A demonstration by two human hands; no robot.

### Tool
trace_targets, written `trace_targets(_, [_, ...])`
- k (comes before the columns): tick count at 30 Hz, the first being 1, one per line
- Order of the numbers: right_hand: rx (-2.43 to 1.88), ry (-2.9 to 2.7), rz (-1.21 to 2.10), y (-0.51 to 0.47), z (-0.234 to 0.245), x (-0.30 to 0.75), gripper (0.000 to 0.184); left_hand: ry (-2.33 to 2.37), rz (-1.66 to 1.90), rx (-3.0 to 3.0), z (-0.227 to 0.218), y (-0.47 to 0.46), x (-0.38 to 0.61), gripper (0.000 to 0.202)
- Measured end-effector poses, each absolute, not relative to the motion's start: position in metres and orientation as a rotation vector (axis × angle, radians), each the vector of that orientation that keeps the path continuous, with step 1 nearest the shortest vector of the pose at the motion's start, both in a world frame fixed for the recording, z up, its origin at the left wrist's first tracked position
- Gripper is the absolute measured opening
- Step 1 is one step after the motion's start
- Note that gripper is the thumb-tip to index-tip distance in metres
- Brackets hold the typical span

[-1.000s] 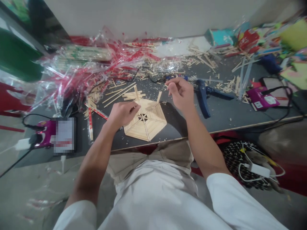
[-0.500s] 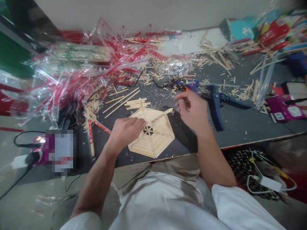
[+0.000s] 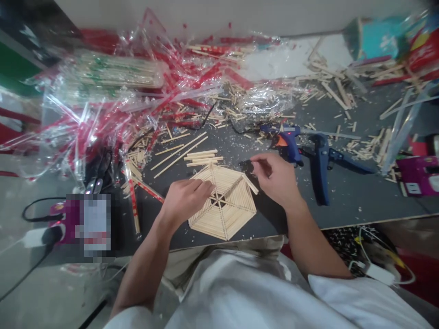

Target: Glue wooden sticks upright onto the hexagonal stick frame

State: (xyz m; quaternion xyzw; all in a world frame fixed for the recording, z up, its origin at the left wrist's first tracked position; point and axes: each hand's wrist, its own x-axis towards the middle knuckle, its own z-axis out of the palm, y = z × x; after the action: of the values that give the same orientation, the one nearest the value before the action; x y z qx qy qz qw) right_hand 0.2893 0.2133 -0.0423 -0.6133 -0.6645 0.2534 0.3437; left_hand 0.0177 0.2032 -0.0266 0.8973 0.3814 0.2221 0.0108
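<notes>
A hexagonal panel of thin wooden sticks (image 3: 236, 217) lies flat on the dark table, with spokes meeting at a small dark gap in its middle. My left hand (image 3: 187, 201) is closed over the panel's upper left part, fingertips near the centre. One short loose-looking stick (image 3: 252, 183) rests along the upper right side, slightly askew. Just right of that stick hovers my right hand (image 3: 277, 178), fingers bent and apart, with nothing visible in them. Several cut sticks (image 3: 204, 158) lie just beyond the panel.
Behind my right hand are a blue glue gun (image 3: 290, 141) and a dark blue hand cutter (image 3: 320, 169). Clear and red plastic wrappers (image 3: 92, 119) heap at the back left beside bundled sticks (image 3: 113, 68). A purple box with plugs (image 3: 65, 219) sits at the left edge.
A short stick now lies at the panel's upper right side, where none lay before. My right hand has come lower beside it. My left hand stays on the panel; the view has shifted.
</notes>
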Motion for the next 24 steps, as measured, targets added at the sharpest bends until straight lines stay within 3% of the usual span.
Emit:
trace_targets(6, [-1.245, -2.077, 1.049, 0.207, -0.019, 0.318, 0.03, 1.141, 0.702, 2.803, -0.026, 0.204, 0.017, 0.027])
trace_targets(11, [-1.105, -2.393, 0.994, 0.187, -0.006, 0.295, 0.024, 1.122, 0.696, 2.797, -0.025, 0.204, 0.018, 0.024])
trace_targets(14, [-1.205, -2.63, 0.829, 0.178, -0.002, 0.275, 0.033, 1.112, 0.654, 2.798, -0.024, 0.203, 0.018, 0.024])
trace_targets(18, [-1.444, -2.559, 0.961, 0.178, 0.004, 0.267, 0.01, 1.123, 0.613, 2.794, -0.022, 0.2, 0.019, 0.026])
trace_targets(24, [-1.417, -2.557, 1.109, 0.191, 0.011, 0.264, 0.007, 1.127, 0.633, 2.797, -0.024, 0.201, 0.022, 0.024])
